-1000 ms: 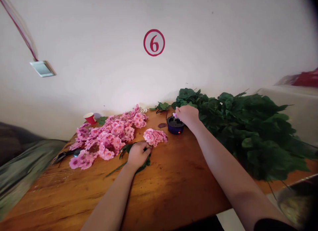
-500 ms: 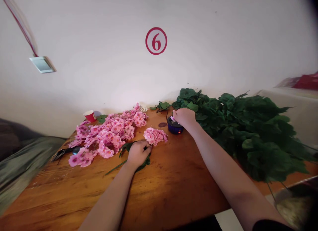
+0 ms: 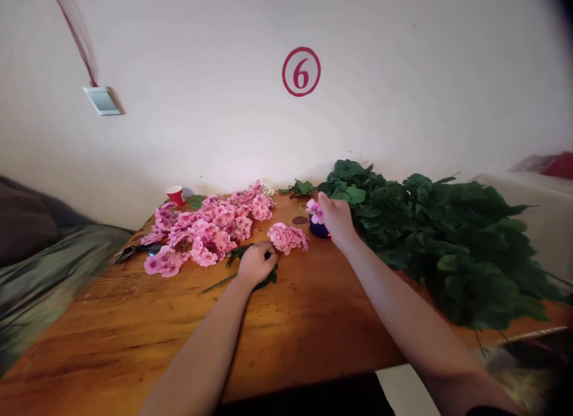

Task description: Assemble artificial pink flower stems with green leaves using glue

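Note:
My right hand [image 3: 336, 218] is closed on a small pink artificial flower [image 3: 314, 210], just above a round dark blue pot with a small red light [image 3: 319, 230]. Its fingertips are partly hidden behind the hand. My left hand [image 3: 256, 264] rests on the table, fingers curled round a green leafy stem [image 3: 267, 280], whose thin end points left across the wood. Just beyond the left hand lies a separate bunch of pink flowers [image 3: 287, 237].
A large heap of pink flowers [image 3: 210, 228] covers the table's [image 3: 179, 326] left back, with a red paper cup [image 3: 175, 194] behind it and dark-handled tools [image 3: 132, 252] beside it. Green leaves [image 3: 447, 243] are piled along the right. The wall [image 3: 215, 94] stands behind.
My right hand has lifted slightly from the blue pot, and the pink flower now shows more plainly above it. My left hand stays on the leafy stem. The whole view has shifted a little.

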Action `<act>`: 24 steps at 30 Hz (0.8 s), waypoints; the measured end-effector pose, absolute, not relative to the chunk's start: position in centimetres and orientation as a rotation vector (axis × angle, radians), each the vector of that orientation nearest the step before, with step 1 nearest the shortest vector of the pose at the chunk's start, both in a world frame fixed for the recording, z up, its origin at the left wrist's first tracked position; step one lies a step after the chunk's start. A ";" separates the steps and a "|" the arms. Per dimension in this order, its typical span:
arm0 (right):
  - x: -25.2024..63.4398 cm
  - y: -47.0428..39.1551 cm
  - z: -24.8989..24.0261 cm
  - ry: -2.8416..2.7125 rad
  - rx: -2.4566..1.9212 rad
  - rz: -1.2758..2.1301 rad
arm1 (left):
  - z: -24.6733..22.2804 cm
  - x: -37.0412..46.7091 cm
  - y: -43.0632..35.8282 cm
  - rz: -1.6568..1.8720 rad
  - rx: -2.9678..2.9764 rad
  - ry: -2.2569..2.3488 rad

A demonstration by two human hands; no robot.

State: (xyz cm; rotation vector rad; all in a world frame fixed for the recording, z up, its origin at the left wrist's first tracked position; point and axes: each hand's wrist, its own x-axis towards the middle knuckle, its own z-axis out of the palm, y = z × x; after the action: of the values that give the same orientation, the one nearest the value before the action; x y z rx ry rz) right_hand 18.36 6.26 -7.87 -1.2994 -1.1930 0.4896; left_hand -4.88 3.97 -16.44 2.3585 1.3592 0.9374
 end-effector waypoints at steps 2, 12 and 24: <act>16.9 5.8 -10.9 -0.976 -1.204 0.729 | -16.3 -5.0 3.8 0.961 2.352 1.346; 15.3 5.5 -18.6 -0.941 -1.178 0.930 | -16.9 -5.2 4.3 0.942 2.340 1.262; 15.5 5.4 -19.2 -1.078 -1.191 0.951 | -17.0 -5.0 4.5 0.952 2.293 1.252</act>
State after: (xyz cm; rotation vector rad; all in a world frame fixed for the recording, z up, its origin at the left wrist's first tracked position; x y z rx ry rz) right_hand 15.49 5.43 -19.19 -1.1910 -1.0779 0.9508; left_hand -4.96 4.51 -17.04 2.2931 1.2525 0.9518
